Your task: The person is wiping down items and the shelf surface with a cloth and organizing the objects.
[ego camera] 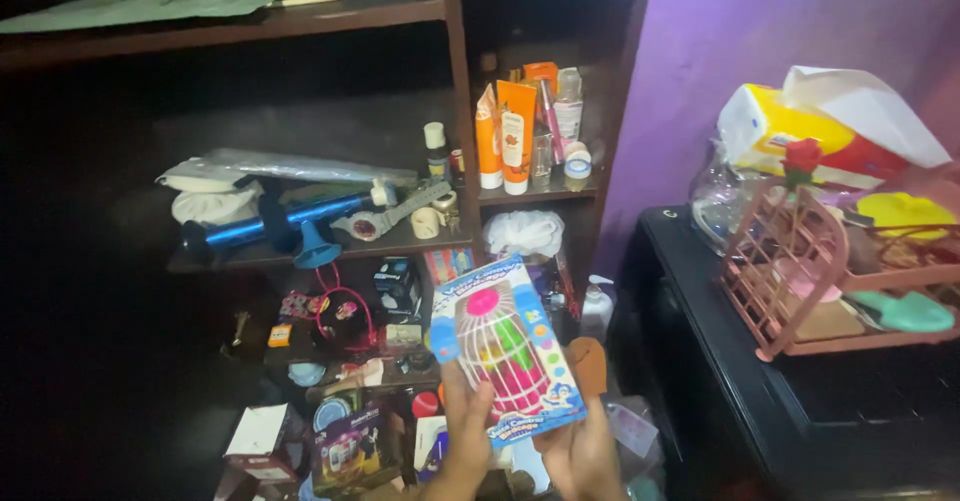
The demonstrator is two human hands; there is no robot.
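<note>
Both my hands hold up a blue toy box [506,346] with a pink and white birdcage pictured on it, in front of dark wooden shelves. My left hand [462,441] grips its lower left edge, thumb on the front. My right hand [580,446] supports the lower right corner from behind. The box is tilted slightly to the left.
The shelves [300,251] carry a blue tube, a wristwatch [385,221], orange tubes [505,131] and small bottles. Boxes and toys [345,451] crowd the lower shelves. At right a black cabinet [720,361] bears a pink plastic basket [800,281] and a tissue pack [820,131] by the purple wall.
</note>
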